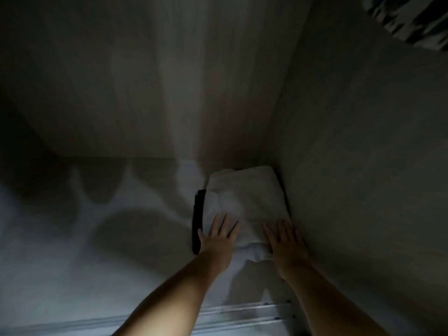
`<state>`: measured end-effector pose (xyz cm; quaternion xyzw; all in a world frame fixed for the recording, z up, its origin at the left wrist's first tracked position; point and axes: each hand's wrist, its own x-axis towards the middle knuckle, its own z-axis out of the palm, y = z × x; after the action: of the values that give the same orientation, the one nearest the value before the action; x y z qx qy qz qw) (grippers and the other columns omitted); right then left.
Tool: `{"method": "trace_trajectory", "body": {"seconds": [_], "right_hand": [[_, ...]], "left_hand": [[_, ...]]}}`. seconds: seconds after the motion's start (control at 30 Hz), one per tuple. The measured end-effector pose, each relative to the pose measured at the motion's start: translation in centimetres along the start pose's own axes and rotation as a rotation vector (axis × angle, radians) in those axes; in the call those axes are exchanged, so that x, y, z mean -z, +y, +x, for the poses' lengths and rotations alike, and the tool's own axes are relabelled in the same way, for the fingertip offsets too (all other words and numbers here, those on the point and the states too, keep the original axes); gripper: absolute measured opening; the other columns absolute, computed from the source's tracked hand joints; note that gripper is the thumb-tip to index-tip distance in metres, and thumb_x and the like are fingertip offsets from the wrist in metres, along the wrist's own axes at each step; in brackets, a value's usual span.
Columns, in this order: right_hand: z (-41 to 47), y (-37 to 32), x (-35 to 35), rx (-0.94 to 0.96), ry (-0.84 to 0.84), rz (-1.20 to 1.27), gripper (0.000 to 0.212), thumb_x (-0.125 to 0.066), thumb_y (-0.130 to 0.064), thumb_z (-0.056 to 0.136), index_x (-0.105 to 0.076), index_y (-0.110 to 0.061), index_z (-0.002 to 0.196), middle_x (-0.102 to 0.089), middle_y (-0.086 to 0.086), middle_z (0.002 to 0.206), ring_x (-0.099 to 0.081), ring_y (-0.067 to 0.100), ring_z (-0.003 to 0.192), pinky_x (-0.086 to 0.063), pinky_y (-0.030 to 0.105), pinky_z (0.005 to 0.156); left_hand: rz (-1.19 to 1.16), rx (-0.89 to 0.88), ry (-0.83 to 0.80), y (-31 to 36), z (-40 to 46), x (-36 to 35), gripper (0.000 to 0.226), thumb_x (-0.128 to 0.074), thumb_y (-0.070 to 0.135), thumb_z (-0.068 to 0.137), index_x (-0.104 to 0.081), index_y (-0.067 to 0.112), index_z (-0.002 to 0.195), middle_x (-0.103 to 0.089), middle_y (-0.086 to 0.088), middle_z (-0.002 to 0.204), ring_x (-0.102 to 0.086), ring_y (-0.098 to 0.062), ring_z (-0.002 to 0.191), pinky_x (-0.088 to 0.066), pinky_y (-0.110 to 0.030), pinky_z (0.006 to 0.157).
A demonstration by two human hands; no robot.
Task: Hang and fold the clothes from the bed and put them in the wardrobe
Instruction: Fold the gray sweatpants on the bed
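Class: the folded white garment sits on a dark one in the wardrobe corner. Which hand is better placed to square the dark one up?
Left hand, probably: it lies flat beside the exposed dark garment; the right hand is walled in.

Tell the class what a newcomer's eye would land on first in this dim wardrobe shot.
First, the folded white garment, pale against the gloom, in the right back corner of the wardrobe shelf. Both hands lie flat on its near edge, left hand and right hand. A dark garment peeks out beneath its left side.
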<state>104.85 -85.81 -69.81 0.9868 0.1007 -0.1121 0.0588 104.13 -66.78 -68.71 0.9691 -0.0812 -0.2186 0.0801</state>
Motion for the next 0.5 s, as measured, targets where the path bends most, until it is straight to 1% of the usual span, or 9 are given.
{"method": "trace_trajectory", "body": {"seconds": [0.07, 0.1, 0.13, 0.17, 0.2, 0.27, 0.33, 0.4, 0.5], "right_hand": [[-1.3, -0.6, 2.9, 0.032, -0.007, -0.027, 0.051, -0.051, -0.016, 0.071, -0.067, -0.015, 0.119, -0.068, 0.025, 0.109, -0.067, 0.041, 0.100, -0.055, 0.058, 0.073], [-2.5, -1.1, 4.6, 0.029, -0.002, -0.032, 0.050, -0.044, -0.014, 0.075, -0.067, -0.011, 0.120, -0.064, 0.027, 0.117, -0.063, 0.042, 0.106, -0.053, 0.061, 0.077], [-3.6, -1.5, 6.0, 0.007, -0.051, 0.014, 0.055, -0.036, -0.015, 0.082, -0.056, -0.010, 0.133, -0.052, 0.027, 0.133, -0.052, 0.043, 0.122, -0.046, 0.061, 0.093], [-4.9, -1.8, 7.1, -0.019, -0.098, 0.050, 0.059, -0.029, -0.019, 0.089, -0.035, -0.014, 0.147, -0.034, 0.022, 0.150, -0.033, 0.039, 0.139, -0.031, 0.056, 0.110], [-6.5, -2.1, 8.1, -0.016, -0.166, 0.042, 0.061, -0.023, -0.023, 0.093, -0.015, -0.020, 0.153, -0.017, 0.015, 0.158, -0.015, 0.034, 0.146, -0.017, 0.048, 0.117], [-9.2, -2.9, 10.7, -0.004, -0.227, 0.000, 0.064, -0.027, -0.023, 0.097, 0.003, -0.024, 0.153, -0.006, 0.006, 0.160, -0.004, 0.030, 0.147, -0.010, 0.044, 0.118], [-12.1, -4.0, 13.5, 0.013, -0.209, -0.038, 0.066, -0.029, -0.019, 0.098, 0.008, -0.021, 0.153, -0.001, 0.007, 0.161, -0.002, 0.030, 0.147, -0.010, 0.047, 0.117], [-14.3, -5.1, 17.0, 0.013, -0.272, -0.049, 0.070, -0.032, -0.014, 0.097, 0.011, -0.020, 0.152, 0.005, 0.008, 0.161, 0.002, 0.029, 0.148, -0.009, 0.049, 0.117], [-18.4, -6.9, 22.9, -0.009, -0.348, 0.052, 0.073, -0.038, -0.010, 0.093, 0.002, -0.024, 0.153, 0.003, 0.010, 0.160, -0.003, 0.031, 0.147, -0.014, 0.047, 0.116]], "left_hand": [[-0.042, 0.023, -0.028, 0.2, -2.6, 1.1, 0.084, -0.049, 0.017, 0.095, 0.011, 0.033, 0.151, 0.023, 0.005, 0.158, 0.021, -0.022, 0.145, -0.009, -0.065, 0.110], [-0.060, 0.031, -0.049, 0.2, -4.1, 1.2, 0.084, -0.048, 0.014, 0.094, 0.010, 0.031, 0.151, 0.021, 0.004, 0.159, 0.020, -0.022, 0.146, -0.008, -0.063, 0.112], [-0.047, 0.033, -0.062, 0.2, -5.6, 1.2, 0.083, -0.047, 0.012, 0.094, 0.010, 0.030, 0.152, 0.019, 0.003, 0.159, 0.018, -0.021, 0.146, -0.007, -0.061, 0.113], [-0.021, 0.030, -0.076, 0.1, -7.4, 1.5, 0.082, -0.045, 0.011, 0.095, 0.011, 0.030, 0.152, 0.017, 0.002, 0.160, 0.016, -0.021, 0.147, -0.006, -0.060, 0.114], [-0.007, 0.038, -0.099, 0.3, -9.5, 2.2, 0.081, -0.043, 0.011, 0.095, 0.012, 0.029, 0.152, 0.017, 0.000, 0.160, 0.015, -0.021, 0.147, -0.004, -0.058, 0.114], [-0.023, 0.054, -0.127, 0.9, -12.9, 4.2, 0.079, -0.041, 0.011, 0.096, 0.013, 0.028, 0.151, 0.018, -0.001, 0.160, 0.015, -0.023, 0.147, -0.003, -0.056, 0.114], [-0.005, 0.059, -0.143, 1.9, -16.3, 7.2, 0.079, -0.042, 0.012, 0.096, 0.013, 0.028, 0.151, 0.018, -0.003, 0.160, 0.013, -0.024, 0.147, -0.005, -0.055, 0.115], [-0.005, 0.041, -0.150, 2.6, -19.2, 10.5, 0.078, -0.043, 0.013, 0.096, 0.009, 0.027, 0.153, 0.015, -0.004, 0.160, 0.009, -0.025, 0.148, -0.007, -0.054, 0.116], [-0.012, 0.049, -0.115, 3.7, -24.0, 15.4, 0.070, -0.044, 0.015, 0.094, -0.007, 0.024, 0.153, -0.007, -0.009, 0.160, -0.009, -0.026, 0.147, -0.015, -0.050, 0.116]]}}
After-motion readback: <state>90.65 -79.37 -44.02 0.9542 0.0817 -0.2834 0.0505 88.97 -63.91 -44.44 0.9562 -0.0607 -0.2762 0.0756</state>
